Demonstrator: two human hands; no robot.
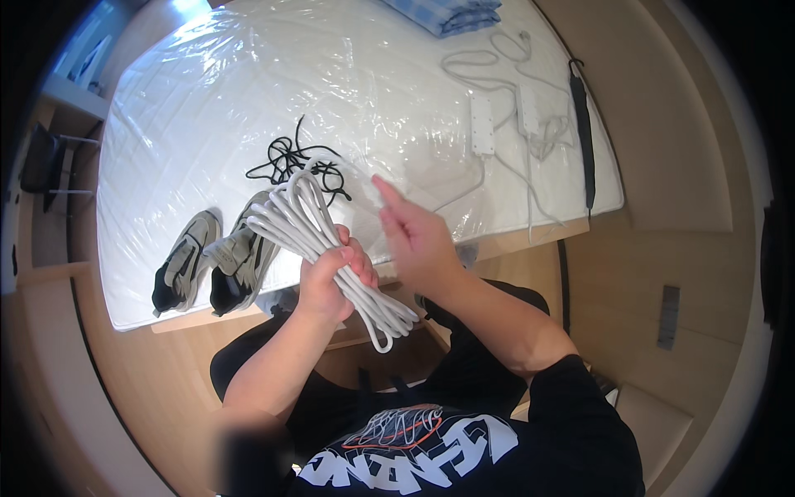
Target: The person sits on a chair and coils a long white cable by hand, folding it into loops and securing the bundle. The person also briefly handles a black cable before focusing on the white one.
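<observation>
My left hand (329,279) grips a long bundle of looped white cable (298,211) around its middle, tilted over the mattress edge. Loops fan out above the fist and hang below it. My right hand (422,242) is raised just right of the bundle, blurred, its index finger and thumb pointing up and left. A faint white streak, seemingly a length of cable, runs from the bundle's top towards those fingertips. Whether the fingers hold it cannot be made out. Behind the bundle, a tangled black cord (282,158) lies on the plastic-covered mattress (205,105).
Grey shoes (186,261) stand at the near left mattress edge. Two white power strips (482,124) with trailing cords lie to the right, beside a folded black umbrella (581,136). A blue checked cloth (453,15) is at the far edge. A dark chair (43,158) stands left.
</observation>
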